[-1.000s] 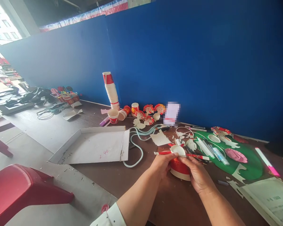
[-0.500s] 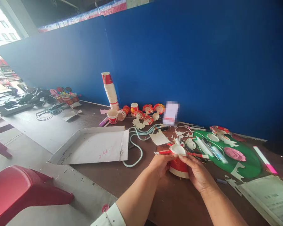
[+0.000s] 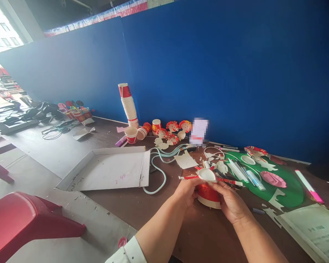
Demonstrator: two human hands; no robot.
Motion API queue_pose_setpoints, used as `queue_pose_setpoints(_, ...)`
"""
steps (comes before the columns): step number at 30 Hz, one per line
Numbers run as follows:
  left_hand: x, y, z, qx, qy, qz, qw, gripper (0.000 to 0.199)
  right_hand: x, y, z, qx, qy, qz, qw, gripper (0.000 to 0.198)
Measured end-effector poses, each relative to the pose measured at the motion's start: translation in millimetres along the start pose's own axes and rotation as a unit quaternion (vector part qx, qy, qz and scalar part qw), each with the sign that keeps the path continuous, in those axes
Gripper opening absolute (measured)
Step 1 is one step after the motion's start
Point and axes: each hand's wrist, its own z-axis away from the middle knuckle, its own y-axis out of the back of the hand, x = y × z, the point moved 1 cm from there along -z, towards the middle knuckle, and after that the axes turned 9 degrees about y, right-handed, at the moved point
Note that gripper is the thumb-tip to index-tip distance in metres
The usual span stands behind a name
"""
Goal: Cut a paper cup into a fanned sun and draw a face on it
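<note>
Both hands hold one red paper cup point(image 3: 209, 195) between them, low over the brown table. Cut strips of its wall stick out to the sides, and a pale round piece point(image 3: 207, 174) faces up at its top. My left hand point(image 3: 188, 188) is closed on the cup's left side. On the right side my right hand point(image 3: 229, 199) grips it, thumb near the pale top. The fingertips behind the cup are partly hidden. Just beyond lie white paper scraps and a green round sheet point(image 3: 290, 191) with markers on it.
A white shallow box point(image 3: 106, 170) lies left of my hands, beside a pale cable point(image 3: 164, 177). Behind stand a tall stack of paper cups point(image 3: 128, 107) and several red-fringed paper figures point(image 3: 172, 127). A blue partition point(image 3: 208, 73) borders the table. A red stool point(image 3: 24, 219) stands at lower left.
Almost nothing differs. The cup and both hands keep their place and grip, with only a very slight shift of the cup's pale top.
</note>
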Motion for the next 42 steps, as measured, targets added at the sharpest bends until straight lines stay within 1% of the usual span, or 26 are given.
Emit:
queue_pose_setpoints(3, 1, -1, 2, 0.003, 0.000, 0.005, 1.000, 0.026, -1, -2, 1, -0.001, 0.004, 0.009, 1.000, 0.044)
queue_pose_setpoints(9, 0, -1, 2, 0.013, 0.000, 0.015, 1.000, 0.025, -2, -4, 1, 0.000, 0.008, 0.046, 0.999, 0.037)
queue_pose_setpoints(15, -1, 3, -1, 0.008, -0.028, 0.006, 1.000, 0.032, 0, -5, 1, -0.014, 0.003, 0.025, 1.000, 0.036)
queue_pose_setpoints(17, -1, 4, -2, 0.022, -0.036, 0.000, 0.999, 0.033, -1, -7, 2, -0.024, 0.002, 0.018, 1.000, 0.034)
queue_pose_setpoints(19, 0, 5, -2, 0.049, -0.042, -0.012, 0.998, 0.031, -1, -9, 3, -0.037, 0.009, 0.023, 0.999, 0.032)
queue_pose_setpoints(22, 1, 5, 1, 0.076, -0.045, -0.029, 0.996, 0.028, -1, -10, 3, -0.043, 0.022, 0.052, 0.997, 0.032)
queue_pose_setpoints(26, 0, 6, 10, 0.065, -0.048, -0.043, 0.996, 0.026, 4, -6, 2, 0.000, 0.048, 0.123, 0.991, 0.028)
queue_pose_setpoints(30, -5, 14, 18, 0.056, -0.045, -0.045, 0.996, 0.030, 9, -7, 4, -0.015, 0.041, 0.181, 0.983, 0.025)
queue_pose_setpoints(32, -7, 20, 21, 0.061, -0.041, -0.054, 0.996, 0.032, 9, -10, 8, -0.017, 0.043, 0.217, 0.975, 0.027)
queue_pose_setpoints(34, -10, 25, 25, 0.073, -0.045, -0.064, 0.994, 0.033, 7, -14, 12, -0.013, 0.051, 0.272, 0.961, 0.029)
queue_pose_setpoints(37, -14, 31, 32, 0.085, -0.058, -0.067, 0.992, 0.031, 3, -19, 20, -0.014, 0.060, 0.368, 0.928, 0.034)
queue_pose_setpoints(40, -19, 35, 47, 0.111, -0.070, -0.076, 0.988, 0.032, 0, -22, 31, -0.034, 0.074, 0.432, 0.898, 0.038)
queue_pose_setpoints(41, -19, 36, 54, 0.122, -0.092, -0.086, 0.985, 0.030, -1, -23, 36, -0.042, 0.079, 0.446, 0.891, 0.039)
queue_pose_setpoints(42, -20, 36, 62, 0.118, -0.135, -0.106, 0.978, 0.027, -1, -24, 41, -0.050, 0.084, 0.458, 0.884, 0.040)
